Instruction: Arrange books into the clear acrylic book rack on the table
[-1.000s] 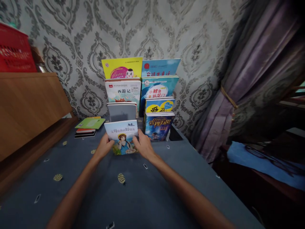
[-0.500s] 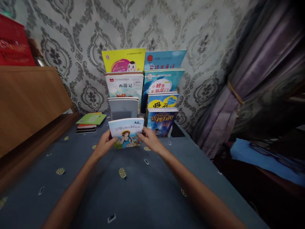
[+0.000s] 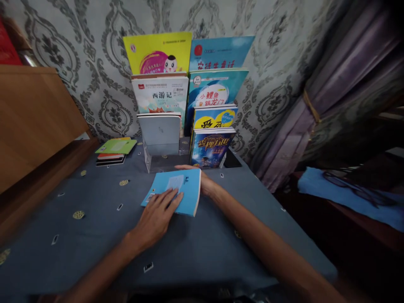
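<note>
A paperback book (image 3: 176,191) lies flat on the blue-grey tablecloth (image 3: 189,256), its plain blue back cover facing up. My left hand (image 3: 154,219) rests on the cover's lower left part with the fingers spread. My right hand (image 3: 202,181) holds the far right corner, its fingers running along the top edge. Just behind the book stands an empty clear acrylic book stand (image 3: 160,162), with a grey-backed book (image 3: 159,130) upright in the slot behind it. Upright picture books (image 3: 211,145) fill the rows to its right and behind.
Several thin notebooks (image 3: 115,149) lie stacked to the left of the stand. A wooden cabinet (image 3: 31,118) stands along the left side. A purple curtain (image 3: 328,97) hangs on the right, above a blue cloth (image 3: 344,191). Patterned wallpaper (image 3: 277,67) covers the back wall.
The book has moved down from the stand and flipped over, and now lies flat with its back cover up. My left hand moved on top of it. The view tilted down.
</note>
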`<state>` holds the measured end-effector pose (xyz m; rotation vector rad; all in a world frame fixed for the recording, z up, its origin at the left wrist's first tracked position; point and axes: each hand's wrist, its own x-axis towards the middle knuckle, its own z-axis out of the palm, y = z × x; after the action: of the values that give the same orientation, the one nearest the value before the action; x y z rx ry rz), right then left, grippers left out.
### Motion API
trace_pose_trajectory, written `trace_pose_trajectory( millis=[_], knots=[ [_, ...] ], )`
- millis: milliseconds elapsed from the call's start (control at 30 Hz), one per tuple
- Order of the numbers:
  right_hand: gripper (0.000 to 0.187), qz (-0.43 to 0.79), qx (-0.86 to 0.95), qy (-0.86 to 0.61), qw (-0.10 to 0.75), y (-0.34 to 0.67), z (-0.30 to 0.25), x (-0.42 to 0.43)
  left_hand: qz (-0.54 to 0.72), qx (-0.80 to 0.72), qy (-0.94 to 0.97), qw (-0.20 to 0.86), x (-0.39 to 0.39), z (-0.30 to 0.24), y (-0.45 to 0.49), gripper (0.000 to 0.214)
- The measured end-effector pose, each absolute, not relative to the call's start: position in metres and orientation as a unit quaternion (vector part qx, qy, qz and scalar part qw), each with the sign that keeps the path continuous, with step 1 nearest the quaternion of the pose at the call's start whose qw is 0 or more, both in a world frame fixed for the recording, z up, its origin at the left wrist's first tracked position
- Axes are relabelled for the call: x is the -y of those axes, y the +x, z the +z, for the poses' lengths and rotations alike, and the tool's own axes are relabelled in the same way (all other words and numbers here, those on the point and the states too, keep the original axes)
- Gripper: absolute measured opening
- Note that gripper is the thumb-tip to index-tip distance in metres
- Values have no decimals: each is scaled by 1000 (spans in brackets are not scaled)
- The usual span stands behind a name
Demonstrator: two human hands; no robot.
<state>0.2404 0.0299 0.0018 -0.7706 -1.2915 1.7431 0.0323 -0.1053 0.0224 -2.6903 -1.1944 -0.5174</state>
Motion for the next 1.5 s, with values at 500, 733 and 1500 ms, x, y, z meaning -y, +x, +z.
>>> trace_pose_trajectory(
  millis=[500, 733, 1500],
  knots=[
    [40, 795, 407, -282, 350, 275, -23, -24, -53, 476, -878, 11, 80, 15, 49, 41],
    [41, 801, 403, -283, 341, 274, -26, -25, -40, 588, -807, 38, 41, 18, 34, 42],
    [52, 839, 352, -255, 326, 274, -7, -20, -62, 326, -943, -28, 90, 11, 63, 67]
  ],
)
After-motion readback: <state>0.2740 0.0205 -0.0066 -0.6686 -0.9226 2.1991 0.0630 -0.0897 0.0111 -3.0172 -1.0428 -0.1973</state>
